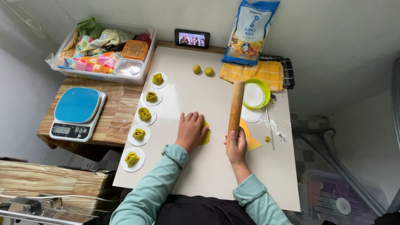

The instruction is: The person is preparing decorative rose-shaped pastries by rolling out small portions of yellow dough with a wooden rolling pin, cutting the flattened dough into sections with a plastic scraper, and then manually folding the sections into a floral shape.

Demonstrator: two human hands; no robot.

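A: Starting at the left, what is seen?

B: A blue scale [77, 111] and a row of dough roses [144, 114] are set along the worktop [200, 175].

A: And the hands?

B: The left hand [191, 131] is pressed flat, grip spread, on yellow-green dough [206, 134]. The rolling pin [235, 109] is clasped at its near end by the right hand [237, 146].

The left hand [191, 130] lies on the yellow-green dough [206, 132] and hides most of it. The phone [192, 38] at the top shows a picture too small to make out. At the lower right, the clear box [333, 196] runs off the frame's edge
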